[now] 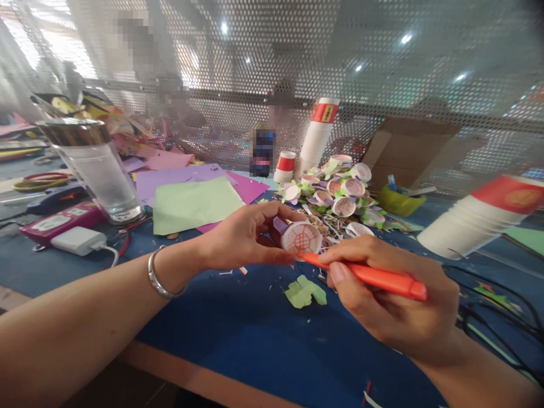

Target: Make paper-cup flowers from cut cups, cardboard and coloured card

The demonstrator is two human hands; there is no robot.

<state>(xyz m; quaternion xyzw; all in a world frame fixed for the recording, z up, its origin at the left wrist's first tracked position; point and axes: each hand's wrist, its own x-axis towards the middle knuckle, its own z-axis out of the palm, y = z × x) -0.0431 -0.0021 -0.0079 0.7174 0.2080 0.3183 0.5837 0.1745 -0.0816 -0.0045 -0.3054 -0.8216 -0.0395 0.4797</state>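
Observation:
Between the fingers and thumb of my left hand point(255, 232) is a small white paper cup bottom point(302, 239), tilted toward me, with a red grid-like drawing on its face. A bit of purple paper shows at its left edge. My right hand point(391, 294) is closed around an orange-red marker point(378, 277), whose tip reaches the lower edge of the cup bottom. Just below, a scrap of light green paper point(305, 292) lies on the blue table. Behind my hands is a heap of similar cup bottoms point(344, 205) with coloured paper pieces and red drawings.
Stacked paper cups point(317, 139) stand behind the heap, and another stack point(480, 218) leans at right. At left are a glass bottle point(104, 175), a purple power strip point(63, 221), a white charger point(79, 241) and green paper point(195, 204). Black cables point(493, 306) lie at right.

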